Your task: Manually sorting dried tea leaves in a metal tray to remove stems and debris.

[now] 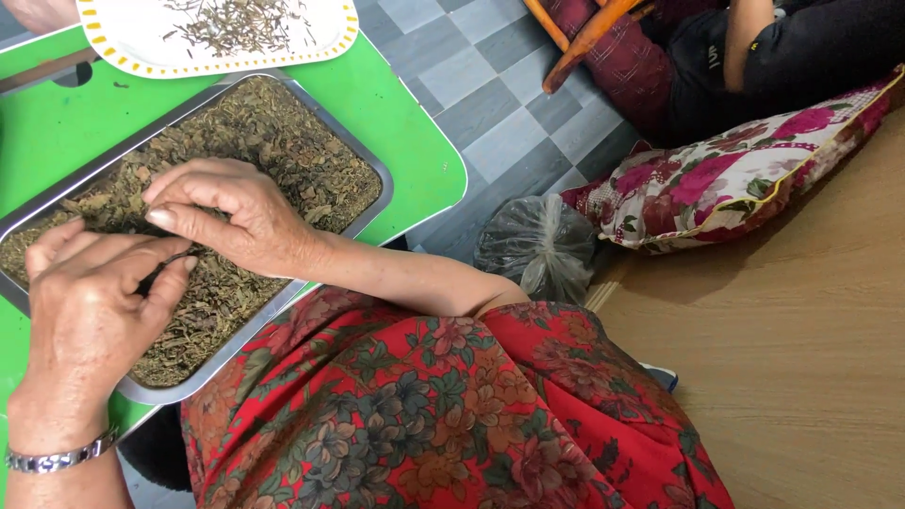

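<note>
Dried leaves (273, 141) fill the metal tray (372, 165) on the green desk (415, 141). Both hands' fingers are pinched together on one thin dark stem (168, 261) over the tray's near left part. Only a few bits lie on the far white plate (141, 38); most leaves look unsorted.

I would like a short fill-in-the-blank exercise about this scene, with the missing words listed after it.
1. Both hands work over a metal tray filled with dried, brownish ____.
2. The tray rests on a low table coloured ____.
3. The left hand has a metal ____ on its wrist, and the right hand is beside it.
4. Beyond the tray lies a white plate whose rim is dotted in ____.

Missing words: leaves; green; bracelet; yellow
</note>
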